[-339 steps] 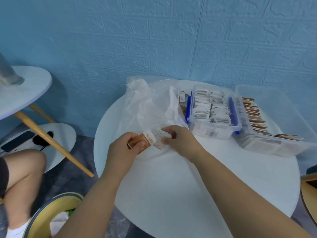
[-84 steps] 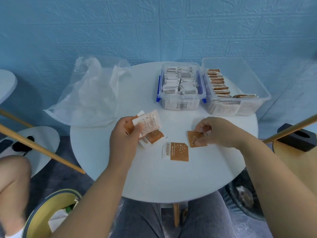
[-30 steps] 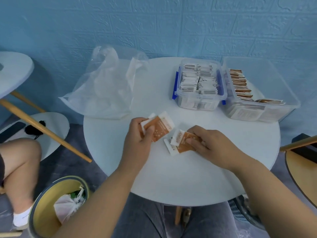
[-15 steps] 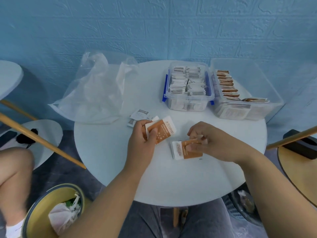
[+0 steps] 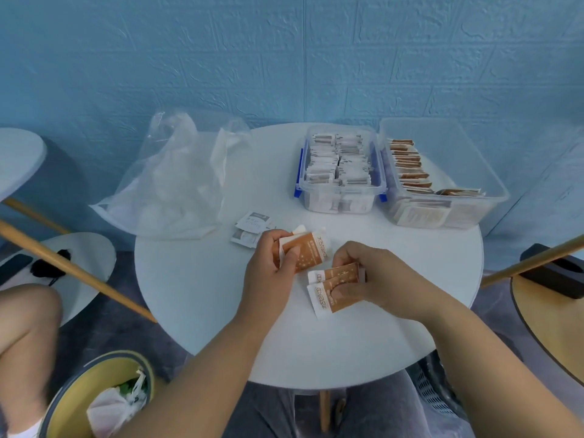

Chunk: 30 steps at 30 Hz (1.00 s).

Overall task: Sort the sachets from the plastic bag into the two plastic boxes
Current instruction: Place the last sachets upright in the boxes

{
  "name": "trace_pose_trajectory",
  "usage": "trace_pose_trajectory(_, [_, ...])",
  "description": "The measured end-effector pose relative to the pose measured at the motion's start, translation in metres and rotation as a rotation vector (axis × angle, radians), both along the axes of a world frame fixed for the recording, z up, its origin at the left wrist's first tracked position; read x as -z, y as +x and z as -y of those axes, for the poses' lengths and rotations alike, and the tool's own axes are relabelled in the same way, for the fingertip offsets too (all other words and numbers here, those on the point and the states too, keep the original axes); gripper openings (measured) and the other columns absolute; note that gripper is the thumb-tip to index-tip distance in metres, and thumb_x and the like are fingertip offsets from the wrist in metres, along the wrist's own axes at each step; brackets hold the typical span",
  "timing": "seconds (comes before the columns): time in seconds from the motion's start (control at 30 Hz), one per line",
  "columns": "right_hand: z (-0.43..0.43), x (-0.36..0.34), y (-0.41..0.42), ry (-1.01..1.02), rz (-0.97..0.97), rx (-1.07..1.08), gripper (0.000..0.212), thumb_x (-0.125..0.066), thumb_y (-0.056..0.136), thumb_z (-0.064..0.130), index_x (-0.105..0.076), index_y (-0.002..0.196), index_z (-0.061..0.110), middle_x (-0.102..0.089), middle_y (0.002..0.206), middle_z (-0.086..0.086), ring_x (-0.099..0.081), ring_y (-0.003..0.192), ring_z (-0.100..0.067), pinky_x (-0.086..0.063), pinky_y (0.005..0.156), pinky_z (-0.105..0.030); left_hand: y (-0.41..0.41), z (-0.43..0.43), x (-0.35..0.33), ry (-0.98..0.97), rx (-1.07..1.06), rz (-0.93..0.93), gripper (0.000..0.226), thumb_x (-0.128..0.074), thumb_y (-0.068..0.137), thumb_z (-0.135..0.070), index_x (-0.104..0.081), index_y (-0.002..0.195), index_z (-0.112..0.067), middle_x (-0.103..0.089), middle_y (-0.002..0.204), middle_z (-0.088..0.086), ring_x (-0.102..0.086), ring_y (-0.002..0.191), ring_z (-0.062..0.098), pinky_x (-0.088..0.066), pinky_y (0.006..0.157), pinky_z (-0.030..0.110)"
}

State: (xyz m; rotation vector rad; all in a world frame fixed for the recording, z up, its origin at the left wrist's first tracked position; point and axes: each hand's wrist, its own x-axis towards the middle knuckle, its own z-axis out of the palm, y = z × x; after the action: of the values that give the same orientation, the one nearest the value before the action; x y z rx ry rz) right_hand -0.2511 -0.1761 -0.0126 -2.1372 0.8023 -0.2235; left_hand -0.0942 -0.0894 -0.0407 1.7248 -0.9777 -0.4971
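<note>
My left hand [image 5: 268,273] grips a small stack of orange sachets [image 5: 308,251] above the round white table [image 5: 196,279]. My right hand [image 5: 376,279] pinches two more orange sachets [image 5: 331,287] just to the right, close to the tabletop. Two white sachets [image 5: 251,229] lie flat on the table behind my left hand. The crumpled clear plastic bag [image 5: 177,188] lies at the table's back left. A blue-latched clear box [image 5: 341,172] holds white sachets. To its right a larger clear box [image 5: 442,175] holds orange sachets.
A yellow-rimmed waste bin [image 5: 104,396] with rubbish stands on the floor at lower left. Another person's knee [image 5: 25,317] shows at the left edge. Wooden legs of neighbouring furniture [image 5: 72,270] slant in from both sides. A blue textured wall rises behind the table.
My right hand has gathered a second orange sachet under the first and lifted both. Two white sachets dropped from my left hand's stack now lie on the table.
</note>
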Motion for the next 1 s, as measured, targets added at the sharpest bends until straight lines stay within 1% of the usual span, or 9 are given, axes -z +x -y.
trace_pose_trajectory(0.1, [0.002, 0.005, -0.001, -0.102, 0.235, 0.054, 0.023, -0.076, 0.073, 0.012, -0.062, 0.08, 0.029, -0.065, 0.077, 0.014, -0.057, 0.072, -0.002, -0.042, 0.066, -0.014, -0.009, 0.004, -0.005, -0.041, 0.041, 0.027, 0.022, -0.055, 0.091, -0.015, -0.046, 0.096, -0.034, -0.057, 0.089, -0.018, -0.056, 0.079, -0.007, -0.04, 0.063, 0.004])
trace_pose_trajectory(0.2, [0.006, 0.014, -0.006, -0.214, 0.411, 0.084, 0.015, -0.077, 0.072, 0.023, -0.066, 0.08, 0.029, -0.067, 0.085, 0.013, -0.061, 0.077, -0.009, -0.046, 0.071, -0.018, -0.015, 0.007, -0.009, -0.095, 0.055, 0.046, 0.025, -0.056, 0.091, -0.015, -0.044, 0.092, -0.037, -0.055, 0.086, -0.02, -0.055, 0.076, -0.013, -0.04, 0.062, 0.004])
trace_pose_trajectory(0.33, [0.007, 0.029, -0.011, -0.218, 0.579, 0.099, 0.008, -0.068, 0.072, 0.032, -0.065, 0.078, 0.028, -0.067, 0.086, 0.007, -0.063, 0.082, -0.005, -0.044, 0.076, -0.012, -0.018, 0.008, -0.01, -0.131, 0.046, 0.04, 0.023, -0.055, 0.091, -0.016, -0.045, 0.089, -0.037, -0.057, 0.087, -0.018, -0.058, 0.076, -0.007, -0.042, 0.061, 0.006])
trace_pose_trajectory(0.43, [0.007, 0.034, -0.013, -0.207, 0.606, 0.11, 0.007, -0.067, 0.073, 0.031, -0.067, 0.079, 0.027, -0.066, 0.088, 0.007, -0.062, 0.084, -0.004, -0.044, 0.077, -0.011, -0.019, 0.008, -0.008, -0.14, 0.025, 0.005, 0.022, -0.054, 0.092, -0.016, -0.045, 0.089, -0.036, -0.058, 0.088, -0.017, -0.058, 0.076, -0.011, -0.042, 0.061, 0.005])
trace_pose_trajectory(0.53, [0.008, 0.032, -0.009, -0.196, 0.625, 0.103, 0.012, -0.069, 0.075, 0.029, -0.069, 0.087, 0.028, -0.067, 0.088, 0.008, -0.063, 0.08, -0.006, -0.047, 0.075, -0.015, -0.015, 0.007, -0.007, -0.156, -0.038, 0.014, 0.019, -0.055, 0.092, -0.017, -0.046, 0.092, -0.035, -0.056, 0.09, -0.019, -0.058, 0.08, -0.005, -0.042, 0.062, 0.004])
trace_pose_trajectory(0.73, [0.015, 0.029, 0.023, -0.086, 0.546, 0.16, 0.024, -0.072, 0.076, 0.001, -0.072, 0.088, 0.021, -0.071, 0.084, 0.014, -0.066, 0.077, -0.002, -0.05, 0.076, -0.017, 0.01, 0.002, -0.002, -0.215, -0.289, -0.043, 0.015, -0.053, 0.093, -0.018, -0.047, 0.104, -0.024, -0.058, 0.105, -0.004, -0.058, 0.091, 0.011, -0.043, 0.066, 0.004])
trace_pose_trajectory(0.8, [0.017, 0.026, 0.035, -0.05, 0.505, 0.159, 0.024, -0.071, 0.077, 0.002, -0.07, 0.084, 0.025, -0.068, 0.087, 0.015, -0.064, 0.08, 0.002, -0.047, 0.078, -0.014, 0.017, -0.001, 0.0, -0.217, -0.34, -0.066, 0.014, -0.053, 0.093, -0.018, -0.047, 0.104, -0.024, -0.059, 0.101, -0.005, -0.058, 0.091, 0.012, -0.043, 0.064, 0.004])
trace_pose_trajectory(0.87, [0.021, 0.025, 0.042, -0.14, 0.469, 0.159, 0.022, -0.074, 0.075, 0.008, -0.071, 0.082, 0.029, -0.063, 0.098, 0.013, -0.061, 0.09, 0.002, -0.044, 0.083, -0.013, 0.022, -0.002, 0.002, -0.218, -0.363, -0.082, 0.013, -0.053, 0.093, -0.018, -0.047, 0.103, -0.024, -0.059, 0.097, -0.008, -0.059, 0.09, 0.011, -0.044, 0.065, 0.005])
trace_pose_trajectory(1.0, [0.023, 0.02, 0.039, -0.212, 0.465, 0.172, 0.024, -0.077, 0.072, 0.014, -0.069, 0.081, 0.034, -0.054, 0.106, 0.017, -0.056, 0.093, 0.004, -0.039, 0.084, -0.007, 0.023, -0.001, 0.004, -0.217, -0.351, -0.111, 0.013, -0.053, 0.093, -0.019, -0.048, 0.105, -0.023, -0.06, 0.105, -0.001, -0.06, 0.093, 0.012, -0.049, 0.069, 0.011])
